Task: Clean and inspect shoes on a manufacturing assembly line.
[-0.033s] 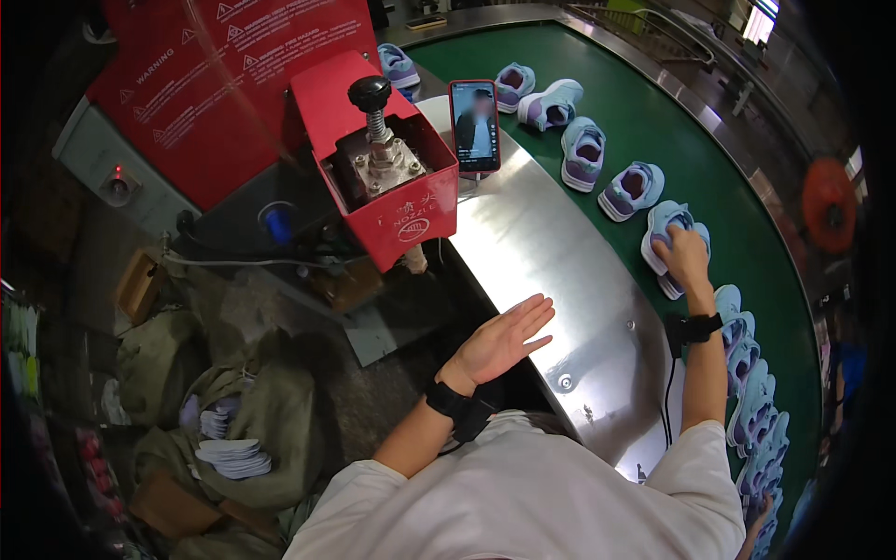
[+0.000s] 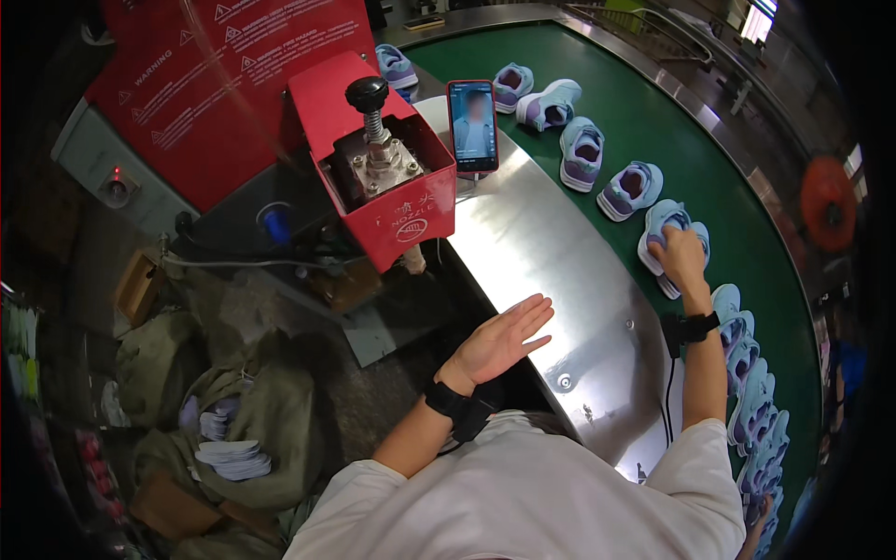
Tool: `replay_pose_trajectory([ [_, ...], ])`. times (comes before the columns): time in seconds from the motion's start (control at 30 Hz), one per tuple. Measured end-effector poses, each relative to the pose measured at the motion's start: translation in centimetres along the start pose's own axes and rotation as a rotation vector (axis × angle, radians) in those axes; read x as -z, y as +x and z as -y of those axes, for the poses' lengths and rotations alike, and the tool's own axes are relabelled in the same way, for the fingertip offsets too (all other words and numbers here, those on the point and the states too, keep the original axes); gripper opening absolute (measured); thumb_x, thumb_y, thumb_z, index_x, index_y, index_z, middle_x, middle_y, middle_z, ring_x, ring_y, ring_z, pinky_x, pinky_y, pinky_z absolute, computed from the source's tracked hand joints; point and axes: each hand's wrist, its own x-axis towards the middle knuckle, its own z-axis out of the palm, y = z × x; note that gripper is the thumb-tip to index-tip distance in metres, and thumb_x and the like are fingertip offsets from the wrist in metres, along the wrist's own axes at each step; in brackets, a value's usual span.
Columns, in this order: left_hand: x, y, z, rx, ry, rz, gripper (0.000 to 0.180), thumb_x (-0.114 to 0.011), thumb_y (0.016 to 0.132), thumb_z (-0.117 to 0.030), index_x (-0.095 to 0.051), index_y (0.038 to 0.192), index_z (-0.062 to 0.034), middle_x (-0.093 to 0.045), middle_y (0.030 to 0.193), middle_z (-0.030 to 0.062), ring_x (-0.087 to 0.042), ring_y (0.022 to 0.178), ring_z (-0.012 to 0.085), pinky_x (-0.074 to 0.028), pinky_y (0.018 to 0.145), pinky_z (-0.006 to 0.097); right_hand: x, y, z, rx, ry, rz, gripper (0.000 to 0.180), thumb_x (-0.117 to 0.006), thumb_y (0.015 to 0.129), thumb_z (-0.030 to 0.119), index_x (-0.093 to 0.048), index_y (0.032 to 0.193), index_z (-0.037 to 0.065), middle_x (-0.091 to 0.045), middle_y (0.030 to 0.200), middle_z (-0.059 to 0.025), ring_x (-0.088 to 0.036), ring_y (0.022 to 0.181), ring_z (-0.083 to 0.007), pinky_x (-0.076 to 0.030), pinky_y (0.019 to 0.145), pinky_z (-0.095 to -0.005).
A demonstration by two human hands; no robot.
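My right hand reaches over the green belt. Its fingers go down at the opening of a light blue and purple sneaker and grip it, while the thumb lies on the near side. Partly behind that hand, a second sneaker shows only in part. Palm up and holding nothing, my left hand is stretched out with the fingers straight, over the near edge of the steel table. Both wrists wear black straps.
The green belt carries several more sneakers in a curved row. A red nozzle machine stands at left, beside a propped phone. Open sacks hold stacked insoles. Another person's hand shows at lower right.
My right hand and the gripped sneaker sit very slightly further left. The phone's screen picture has changed. My left hand keeps its place.
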Motion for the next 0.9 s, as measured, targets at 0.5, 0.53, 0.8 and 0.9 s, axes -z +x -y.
replay_pose_trajectory([
  [0.5,0.3,-0.8,0.6,-0.006,0.022,0.035,0.064,-0.042,0.105,-0.034,-0.020,0.154,-0.0012,-0.018,0.163,0.0125,-0.013,0.152,0.0260,-0.019,0.121,0.047,-3.6,-0.9,-5.8,-0.551,0.113,0.199,0.059,-0.071,0.079,0.051,-0.068,0.109,0.000,-0.068,0.111,-0.0261,-0.065,0.106,-0.0421,-0.053,0.088,-0.0473],
  [0.53,0.2,-0.7,0.9,-0.018,0.016,0.048,0.063,-0.042,0.105,-0.034,-0.020,0.154,-0.0012,-0.018,0.163,0.0124,-0.013,0.152,0.0259,-0.019,0.121,0.047,-3.8,-1.0,-6.8,-0.549,0.113,0.154,0.051,-0.073,0.078,0.040,-0.067,0.108,-0.001,-0.067,0.111,-0.0263,-0.065,0.105,-0.0427,-0.053,0.088,-0.0486],
  [0.8,-0.3,-1.1,1.5,-0.012,0.007,0.006,0.060,-0.041,0.105,-0.032,-0.022,0.154,-0.0011,-0.020,0.162,0.0125,-0.016,0.151,0.0260,-0.020,0.121,0.046,-1.7,-8.9,-12.3,-0.266,0.379,0.223,0.037,-0.070,0.072,0.031,-0.069,0.079,-0.006,-0.067,0.071,-0.0211,-0.067,0.068,-0.0326,-0.052,0.067,-0.0416],
  [0.9,-0.7,-1.0,1.3,0.006,0.004,0.008,0.059,-0.041,0.106,-0.031,-0.022,0.153,-0.0008,-0.021,0.162,0.0126,-0.016,0.151,0.0260,-0.020,0.121,0.046,-1.4,-10.1,-13.1,-0.376,0.263,0.297,0.039,-0.071,0.072,0.031,-0.068,0.078,-0.007,-0.066,0.069,-0.0195,-0.067,0.066,-0.0292,-0.052,0.066,-0.0408],
])
